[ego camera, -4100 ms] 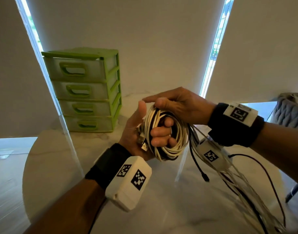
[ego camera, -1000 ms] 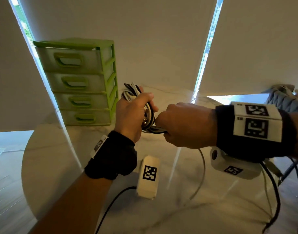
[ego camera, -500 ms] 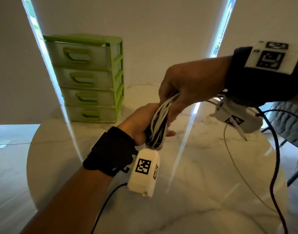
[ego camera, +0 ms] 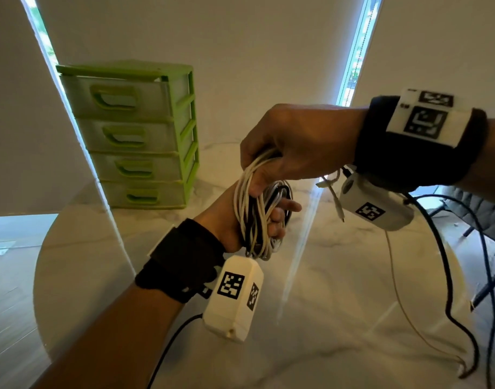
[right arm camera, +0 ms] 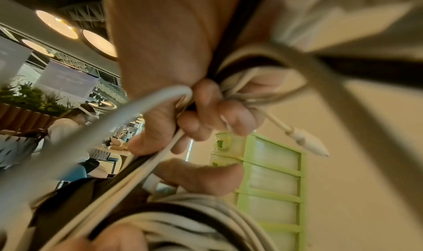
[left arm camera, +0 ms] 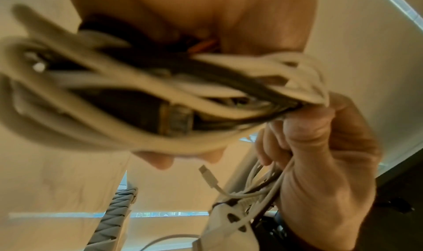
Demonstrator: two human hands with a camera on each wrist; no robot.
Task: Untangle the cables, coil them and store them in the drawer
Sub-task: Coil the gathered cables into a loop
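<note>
The cable bundle (ego camera: 259, 217) is hanging above the marble table (ego camera: 339, 318), to the right of the green drawer unit (ego camera: 134, 136) and well apart from it. The left hand (ego camera: 249, 220) is gripping the lower loops, fingers curled through the coil. The right hand (ego camera: 299, 144) is clenching the upper strands from above, its fingers (right arm camera: 206, 114) folded tight round white and black cable. Against the view a second earlier, the right hand is now sitting higher than the left, and the coil is standing stretched upright rather than bunched beside the unit. In my judgement this is a tightening wrap near the end of coiling. A white plug end (right arm camera: 306, 142) is dangling free below the right hand. All four drawers are showing shut, so storage is not yet started.
</note>
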